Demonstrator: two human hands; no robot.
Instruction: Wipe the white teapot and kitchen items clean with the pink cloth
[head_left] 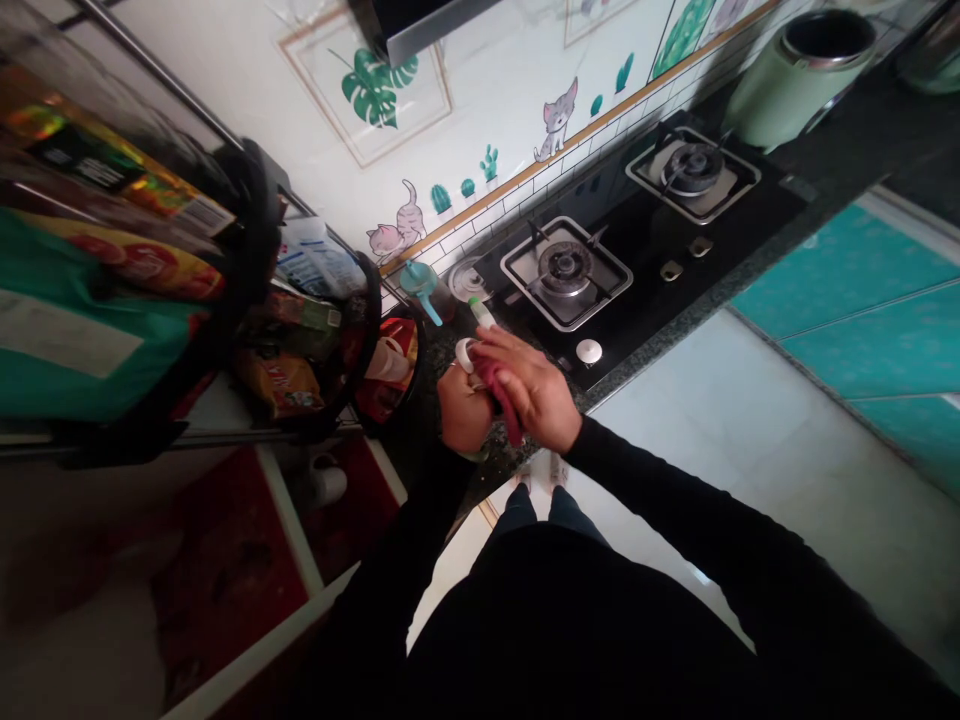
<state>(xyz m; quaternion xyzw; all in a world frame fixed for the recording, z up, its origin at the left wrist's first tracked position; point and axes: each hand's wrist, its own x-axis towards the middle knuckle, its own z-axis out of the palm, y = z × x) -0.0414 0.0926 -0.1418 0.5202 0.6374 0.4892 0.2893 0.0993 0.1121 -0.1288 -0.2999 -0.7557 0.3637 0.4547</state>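
Note:
My left hand (463, 408) is closed over the dark counter, to the left of the hob. A white, rounded piece (464, 352) shows above its fingers; most of that object is hidden, so its kind is unclear. My right hand (546, 392) presses a dark red cloth (504, 402) against the object in my left hand. The cloth hangs down between both palms. Just beyond the fingers is a slim white thing with a green end (480, 312). A clear jar with a light blue lid (420, 282) stands behind, near the tiled wall.
On the right runs a black two-burner gas hob (630, 255) with a silver knob (589, 351). A green pot-like appliance (780, 90) stands beyond it. Left is a black rack (259, 230) of food packets. Below it, a white mug (328, 480) sits in a red-lined compartment.

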